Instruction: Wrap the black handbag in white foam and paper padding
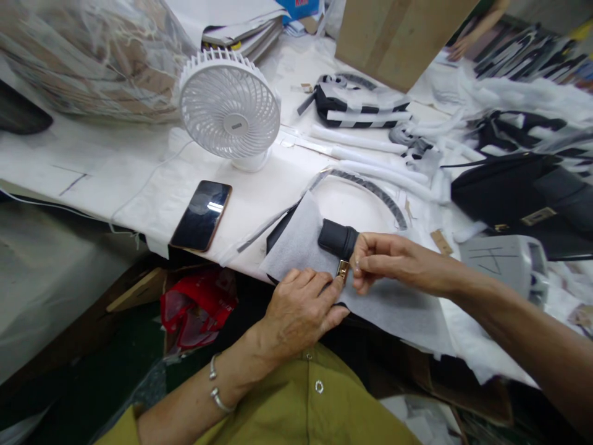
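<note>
A black bag (pixel 278 236) lies at the table's front edge, mostly hidden under a thin grey sheet (pixel 393 309). On the sheet rests a black leather flap or tab (pixel 334 238), with a gold metal clasp (pixel 343 270) just below it. My left hand (pixel 301 303) lies with its fingers stretched out over the sheet, a fingertip touching the clasp. Right beside the clasp and tab, my right hand (pixel 370 262) is closed in a pinch. Something small and shiny shows at its fingertips, too small to name. A wrapped handle (pixel 370 185) arches behind the sheet.
A white fan (pixel 231 111) and a phone (pixel 201 215) are to the left. Behind are wrapped straps (pixel 361 139), another wrapped bag (pixel 356 108) and a cardboard box (pixel 393 37). At right lie a black bag (pixel 519 191) and a white device (pixel 500 262). Another person's hand (pixel 461 46) shows far back.
</note>
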Available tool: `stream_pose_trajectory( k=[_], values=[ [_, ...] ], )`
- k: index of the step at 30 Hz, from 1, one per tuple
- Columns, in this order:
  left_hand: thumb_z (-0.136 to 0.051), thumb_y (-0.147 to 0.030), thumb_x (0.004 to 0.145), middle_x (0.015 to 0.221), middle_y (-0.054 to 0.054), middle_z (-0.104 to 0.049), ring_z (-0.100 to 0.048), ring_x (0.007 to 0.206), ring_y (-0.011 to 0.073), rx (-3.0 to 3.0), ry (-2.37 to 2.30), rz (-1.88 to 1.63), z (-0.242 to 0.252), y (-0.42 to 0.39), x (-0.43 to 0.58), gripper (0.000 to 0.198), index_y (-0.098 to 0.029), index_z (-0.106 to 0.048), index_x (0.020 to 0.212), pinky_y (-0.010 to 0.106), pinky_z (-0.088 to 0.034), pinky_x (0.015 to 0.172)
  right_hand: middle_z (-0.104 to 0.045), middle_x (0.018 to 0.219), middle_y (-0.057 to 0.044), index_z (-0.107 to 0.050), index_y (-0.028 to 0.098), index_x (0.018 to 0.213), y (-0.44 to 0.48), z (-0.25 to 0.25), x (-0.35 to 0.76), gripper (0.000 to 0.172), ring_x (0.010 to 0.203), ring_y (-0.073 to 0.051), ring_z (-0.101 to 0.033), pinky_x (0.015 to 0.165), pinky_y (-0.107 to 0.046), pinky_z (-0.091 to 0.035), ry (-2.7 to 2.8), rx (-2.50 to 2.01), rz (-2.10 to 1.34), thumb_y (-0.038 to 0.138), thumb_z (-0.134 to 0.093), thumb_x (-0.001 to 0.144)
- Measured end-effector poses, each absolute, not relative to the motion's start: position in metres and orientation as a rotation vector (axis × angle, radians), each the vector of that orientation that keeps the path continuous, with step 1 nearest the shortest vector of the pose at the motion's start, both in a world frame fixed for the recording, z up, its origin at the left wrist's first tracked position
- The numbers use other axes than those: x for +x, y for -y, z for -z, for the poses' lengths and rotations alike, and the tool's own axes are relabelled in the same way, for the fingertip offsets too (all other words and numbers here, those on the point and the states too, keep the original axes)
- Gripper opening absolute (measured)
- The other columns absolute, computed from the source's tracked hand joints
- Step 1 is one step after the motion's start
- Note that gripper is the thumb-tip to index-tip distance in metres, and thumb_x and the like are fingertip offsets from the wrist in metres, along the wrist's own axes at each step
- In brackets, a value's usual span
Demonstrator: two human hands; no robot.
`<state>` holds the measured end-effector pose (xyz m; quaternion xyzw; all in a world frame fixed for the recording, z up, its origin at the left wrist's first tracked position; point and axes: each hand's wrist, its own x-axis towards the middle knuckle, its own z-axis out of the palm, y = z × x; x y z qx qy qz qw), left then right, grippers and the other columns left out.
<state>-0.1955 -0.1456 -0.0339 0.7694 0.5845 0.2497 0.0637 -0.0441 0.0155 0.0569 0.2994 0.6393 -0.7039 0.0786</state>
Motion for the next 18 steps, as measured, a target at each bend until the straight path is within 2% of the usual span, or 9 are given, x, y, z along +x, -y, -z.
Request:
stream_pose_trajectory(
  k=[2,4,7,10,12,13,15,16,18],
  values=[
    [-0.048,-0.045,0.098,0.105,0.004,-0.069,-0.059,0.089,0.021,2.309,-1.758,-0.778,0.035,0.145,-0.196,0.037,-0.02,-0.057,0.124,0.039,-0.037,0.073,-0.071,0.093,-0.008,-0.061,0.016,0.089,-0.005,-0.082,-0.038,0.019,0.077,-0.016,-0.07,0.07,-0.029,-0.058,-1.86,0.734,2.062,0.031,-0.052,0.097],
    [-0.049,-0.045,0.098,0.107,0.004,-0.07,-0.06,0.09,0.021,2.303,-1.744,-0.823,0.036,0.144,-0.197,0.036,-0.019,-0.059,0.12,0.038,-0.038,0.075,-0.071,0.092,-0.007,-0.065,0.018,0.086,0.017,-0.101,-0.031,0.021,0.077,-0.016,-0.069,0.068,-0.025,-0.056,-1.902,0.586,1.907,0.032,-0.054,0.096],
    [-0.05,-0.045,0.097,0.108,0.005,-0.071,-0.061,0.091,0.0205,2.306,-1.733,-0.88,0.038,0.144,-0.198,0.036,-0.018,-0.06,0.118,0.038,-0.039,0.075,-0.069,0.085,-0.002,-0.062,0.022,0.08,0.058,-0.11,-0.017,0.009,0.077,-0.014,-0.065,0.067,-0.021,-0.052,-2.193,0.571,1.56,0.02,-0.064,0.088],
    [-0.05,-0.045,0.098,0.106,0.005,-0.071,-0.061,0.091,0.0199,2.31,-1.74,-0.926,0.039,0.144,-0.197,0.034,-0.018,-0.061,0.116,0.037,-0.039,0.075,-0.069,0.095,0.0,-0.06,0.026,0.094,0.084,-0.106,-0.006,0.02,0.083,-0.013,-0.064,0.071,-0.019,-0.051,-2.409,0.652,1.313,0.008,-0.058,0.085],
    [-0.05,-0.044,0.097,0.105,0.005,-0.072,-0.062,0.09,0.0199,2.315,-1.744,-0.949,0.038,0.144,-0.197,0.033,-0.017,-0.062,0.113,0.037,-0.04,0.074,-0.07,0.092,0.002,-0.06,0.03,0.108,0.088,-0.103,-0.002,0.027,0.078,-0.013,-0.065,0.067,-0.018,-0.051,-2.38,0.674,1.271,0.012,-0.058,0.088],
    [-0.051,-0.043,0.097,0.105,0.004,-0.072,-0.062,0.09,0.0199,2.317,-1.744,-0.954,0.038,0.144,-0.196,0.032,-0.017,-0.062,0.112,0.037,-0.04,0.074,-0.07,0.085,0.004,-0.061,0.032,0.11,0.086,-0.101,-0.001,0.025,0.07,-0.012,-0.065,0.06,-0.017,-0.049,-2.345,0.676,1.262,0.017,-0.059,0.089],
    [-0.051,-0.043,0.097,0.104,0.004,-0.071,-0.062,0.09,0.0198,2.322,-1.748,-0.962,0.037,0.144,-0.196,0.03,-0.018,-0.062,0.111,0.037,-0.04,0.074,-0.069,0.071,0.006,-0.066,0.031,0.102,0.078,-0.096,-0.004,0.013,0.057,-0.011,-0.061,0.052,-0.018,-0.044,-2.362,0.709,1.184,0.026,-0.059,0.093],
    [-0.052,-0.043,0.097,0.104,0.004,-0.071,-0.061,0.091,0.0197,2.327,-1.75,-0.959,0.037,0.145,-0.195,0.03,-0.018,-0.062,0.111,0.036,-0.04,0.075,-0.068,0.069,0.005,-0.068,0.029,0.096,0.072,-0.093,-0.006,0.011,0.056,-0.011,-0.061,0.052,-0.019,-0.043,-2.454,0.741,1.096,0.028,-0.058,0.094],
    [-0.053,-0.043,0.097,0.102,0.004,-0.071,-0.061,0.091,0.0194,2.341,-1.758,-0.94,0.037,0.145,-0.195,0.03,-0.019,-0.062,0.111,0.036,-0.041,0.075,-0.07,0.077,0.0,-0.07,0.024,0.089,0.061,-0.084,-0.013,0.021,0.065,-0.013,-0.063,0.061,-0.022,-0.045,-2.741,0.797,0.826,0.027,-0.051,0.098]
  ],
)
